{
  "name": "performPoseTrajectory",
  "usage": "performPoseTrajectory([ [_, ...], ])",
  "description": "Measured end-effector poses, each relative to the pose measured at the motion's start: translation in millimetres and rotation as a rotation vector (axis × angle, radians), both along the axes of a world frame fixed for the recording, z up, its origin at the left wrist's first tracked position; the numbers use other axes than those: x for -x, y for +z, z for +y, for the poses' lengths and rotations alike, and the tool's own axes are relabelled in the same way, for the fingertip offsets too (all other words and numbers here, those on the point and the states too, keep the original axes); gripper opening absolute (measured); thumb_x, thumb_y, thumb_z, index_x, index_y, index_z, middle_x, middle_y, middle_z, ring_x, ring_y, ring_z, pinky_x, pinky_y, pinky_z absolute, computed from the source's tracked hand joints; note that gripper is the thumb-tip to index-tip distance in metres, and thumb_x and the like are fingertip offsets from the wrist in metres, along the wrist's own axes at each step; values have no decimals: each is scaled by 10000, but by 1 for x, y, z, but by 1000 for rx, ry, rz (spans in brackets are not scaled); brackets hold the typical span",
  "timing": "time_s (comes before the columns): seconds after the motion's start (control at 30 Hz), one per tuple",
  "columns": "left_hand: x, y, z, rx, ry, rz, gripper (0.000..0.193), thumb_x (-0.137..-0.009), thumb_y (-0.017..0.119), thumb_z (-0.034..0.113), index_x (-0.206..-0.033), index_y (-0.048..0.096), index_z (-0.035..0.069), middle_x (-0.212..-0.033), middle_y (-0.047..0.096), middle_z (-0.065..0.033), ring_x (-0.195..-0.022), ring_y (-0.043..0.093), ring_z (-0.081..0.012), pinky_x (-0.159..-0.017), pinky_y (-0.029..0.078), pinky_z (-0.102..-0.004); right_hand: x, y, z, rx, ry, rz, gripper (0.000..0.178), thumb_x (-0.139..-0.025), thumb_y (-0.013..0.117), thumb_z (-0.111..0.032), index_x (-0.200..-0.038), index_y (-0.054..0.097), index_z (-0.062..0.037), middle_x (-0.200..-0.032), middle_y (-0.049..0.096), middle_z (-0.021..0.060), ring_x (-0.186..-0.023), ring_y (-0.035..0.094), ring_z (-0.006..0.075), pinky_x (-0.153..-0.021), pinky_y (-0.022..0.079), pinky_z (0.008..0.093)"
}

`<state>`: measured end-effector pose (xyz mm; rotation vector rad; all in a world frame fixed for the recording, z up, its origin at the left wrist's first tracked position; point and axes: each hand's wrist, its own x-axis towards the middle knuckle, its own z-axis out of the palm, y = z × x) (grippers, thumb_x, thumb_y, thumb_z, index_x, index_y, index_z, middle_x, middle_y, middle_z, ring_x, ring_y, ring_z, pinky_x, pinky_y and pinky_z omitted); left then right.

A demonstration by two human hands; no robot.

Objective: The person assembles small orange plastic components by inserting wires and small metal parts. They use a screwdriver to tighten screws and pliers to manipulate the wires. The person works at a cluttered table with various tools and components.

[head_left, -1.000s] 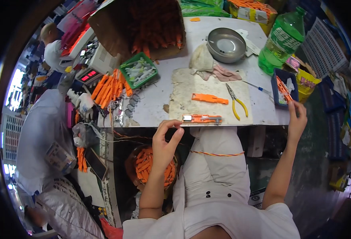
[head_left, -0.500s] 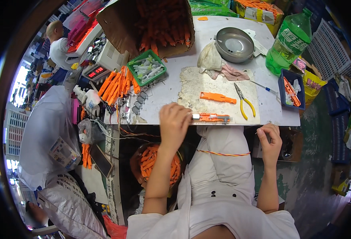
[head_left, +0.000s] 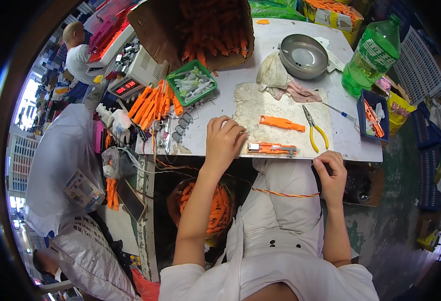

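Note:
My left hand (head_left: 224, 141) rests at the front edge of the table, its fingers curled together beside the left end of an orange plastic housing half (head_left: 271, 148) with small parts fitted in it. Whatever its fingertips hold, if anything, is too small to make out. A second orange plastic shell (head_left: 282, 124) lies just beyond, apart from both hands. At the table edge on the right, my right hand (head_left: 333, 173) is closed in a pinch; its fingertips hide what may be between them. Yellow-handled pliers (head_left: 314, 131) lie open between the shell and that hand.
A twisted red-and-yellow wire (head_left: 285, 193) crosses my lap. Around the worktop are a screwdriver (head_left: 342, 113), a metal bowl (head_left: 303, 56), a rag (head_left: 273, 72), a green basket (head_left: 212, 80), a blue bin (head_left: 365, 131), a green bottle (head_left: 371, 57) and a carton (head_left: 148, 30) of orange parts.
My left hand has shifted slightly back from the assembled housing half, uncovering its left end. My right hand has moved a little left. The whole view has shifted slightly.

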<state>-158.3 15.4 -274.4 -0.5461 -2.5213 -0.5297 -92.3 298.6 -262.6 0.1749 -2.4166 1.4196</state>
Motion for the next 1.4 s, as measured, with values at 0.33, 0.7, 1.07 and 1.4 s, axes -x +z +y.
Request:
performPoseTrajectory([
  [0.33,-2,21,11,-46,-183,51,133,-705,742,101,-806,662,69,-845,622,-19,-978,547,-243,-912,399,-421,-4,-4,8,-10,-10,-9,115,-786,711,-89,-797,633,-4,-793,621,76,-847,552,212,-797,438,315],
  [0.7,-8,24,29,237,-277,-39,148,-689,740,145,-778,631,97,-838,582,-4,-1014,550,-196,-1003,370,-443,-7,-2,3,8,30,-8,107,-790,701,-82,-782,624,-7,-772,611,67,-815,538,206,-758,427,312],
  [1.07,3,33,31,348,-374,-119,123,-720,699,169,-780,636,82,-851,579,-29,-1034,545,-197,-1039,346,-450,-11,-1,5,24,24,-23,108,-795,695,-87,-780,627,-4,-771,610,68,-812,543,207,-751,429,310],
  [1.4,3,33,32,432,-360,-63,139,-706,698,174,-777,625,79,-851,567,-33,-1020,546,-197,-1036,350,-447,-11,-4,5,33,41,-41,100,-791,690,-77,-780,626,-1,-778,609,73,-810,543,206,-752,430,309],
])
